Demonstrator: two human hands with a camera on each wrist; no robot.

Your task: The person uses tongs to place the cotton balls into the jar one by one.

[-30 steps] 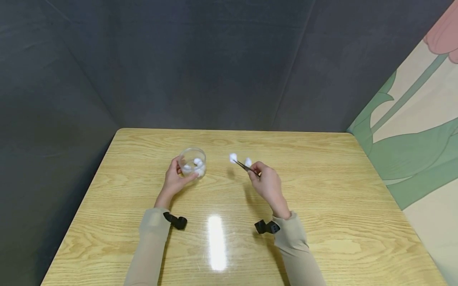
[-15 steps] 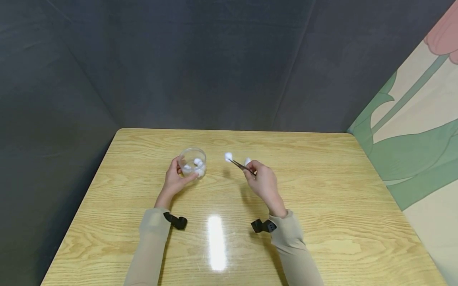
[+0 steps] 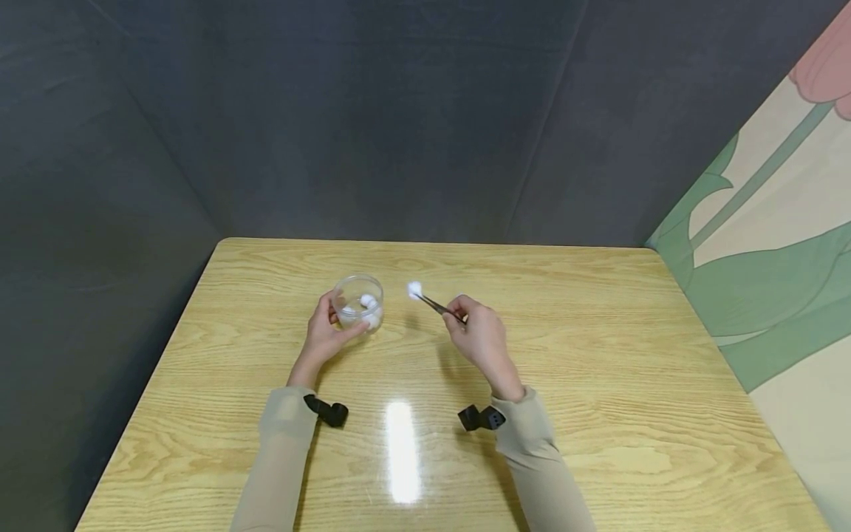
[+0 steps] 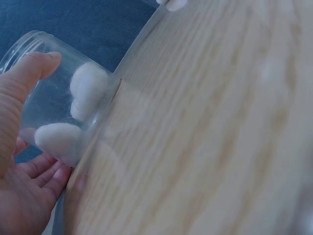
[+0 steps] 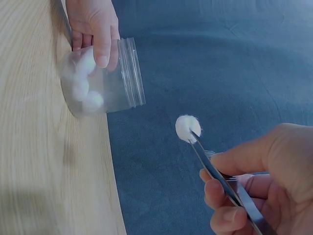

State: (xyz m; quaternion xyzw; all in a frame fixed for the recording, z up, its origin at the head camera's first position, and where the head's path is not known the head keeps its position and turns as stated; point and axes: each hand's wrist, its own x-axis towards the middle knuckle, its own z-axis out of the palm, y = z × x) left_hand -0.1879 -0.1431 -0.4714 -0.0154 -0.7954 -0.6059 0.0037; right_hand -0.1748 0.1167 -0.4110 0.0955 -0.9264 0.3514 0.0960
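Note:
My left hand (image 3: 327, 334) grips a clear, open-topped plastic jar (image 3: 357, 288) that stands on the table. Thumb and fingers lie around its wall. Several white cotton balls (image 4: 89, 90) rest at the bottom of the jar, as the left wrist view shows through its side. Between thumb and fingers, my right hand (image 3: 484, 338) pinches metal tweezers (image 5: 220, 181). Their tips hold one cotton ball (image 5: 188, 128) above the table, a short way to the right of the jar and apart from it.
The wood-grain table (image 3: 638, 355) ends at a dark cloth backdrop (image 3: 425, 133). A floral cloth (image 3: 764, 281) hangs along the right side. Small black cameras (image 3: 327, 411) sit on both wrists.
My right hand has moved left, bringing the tweezers and their cotton ball closer to the jar. Another cotton ball on the table is now hidden behind it. The left hand and jar stayed still.

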